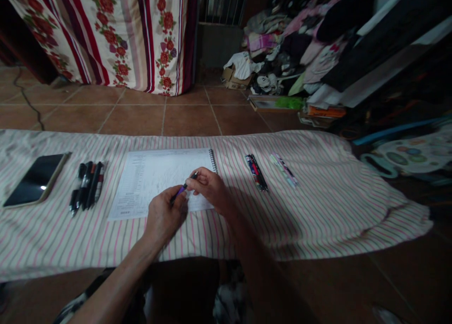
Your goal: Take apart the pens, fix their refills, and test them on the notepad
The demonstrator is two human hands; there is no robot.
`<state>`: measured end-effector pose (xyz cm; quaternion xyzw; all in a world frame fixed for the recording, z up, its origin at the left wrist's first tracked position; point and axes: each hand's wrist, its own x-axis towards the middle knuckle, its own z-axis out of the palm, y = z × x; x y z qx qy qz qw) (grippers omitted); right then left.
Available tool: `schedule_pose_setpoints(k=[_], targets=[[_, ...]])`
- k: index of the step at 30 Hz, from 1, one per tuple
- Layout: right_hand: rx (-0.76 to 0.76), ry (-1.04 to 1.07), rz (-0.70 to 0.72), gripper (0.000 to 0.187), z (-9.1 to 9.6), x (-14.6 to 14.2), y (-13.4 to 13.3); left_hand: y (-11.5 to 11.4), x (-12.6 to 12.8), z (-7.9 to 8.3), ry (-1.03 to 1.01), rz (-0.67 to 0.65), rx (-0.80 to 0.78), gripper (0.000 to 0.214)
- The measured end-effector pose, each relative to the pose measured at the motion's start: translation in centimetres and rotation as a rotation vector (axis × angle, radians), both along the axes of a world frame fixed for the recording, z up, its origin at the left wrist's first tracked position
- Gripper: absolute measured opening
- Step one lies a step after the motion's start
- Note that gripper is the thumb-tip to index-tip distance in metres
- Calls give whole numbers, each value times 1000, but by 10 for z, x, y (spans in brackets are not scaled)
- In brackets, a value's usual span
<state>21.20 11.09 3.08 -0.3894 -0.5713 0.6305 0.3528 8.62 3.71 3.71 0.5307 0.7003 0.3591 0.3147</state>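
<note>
My left hand (165,212) is closed round the lower part of a dark pen (181,190) with a purple section. Fingers of my right hand (208,186) pinch the same pen near its upper dark end. Both hands are over the lower right part of a spiral-bound notebook (141,178), whose white page carries printed lines and faint marks. The pen slants up to the right, and my fingers hide parts of it.
Several dark pens (86,185) and a phone (37,179) lie left of the notebook. To the right are several slim pens (257,172) and some pale patterned pens (284,170). A striped cloth (328,197) covers the table. Clothes (282,46) are heaped beyond, near a floral curtain (123,36).
</note>
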Motion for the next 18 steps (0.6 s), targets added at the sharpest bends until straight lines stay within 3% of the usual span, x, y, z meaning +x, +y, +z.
schedule_pose_setpoints(k=[7, 12, 18], targets=[[65, -124, -96, 22, 0, -7, -2, 0, 4, 2, 104, 5, 81, 27], [62, -123, -123, 22, 3, -8, -2, 0, 6, 6, 121, 39, 50, 37], [74, -138, -135, 24, 7, -6, -4, -2, 5, 6, 135, -15, 61, 32]])
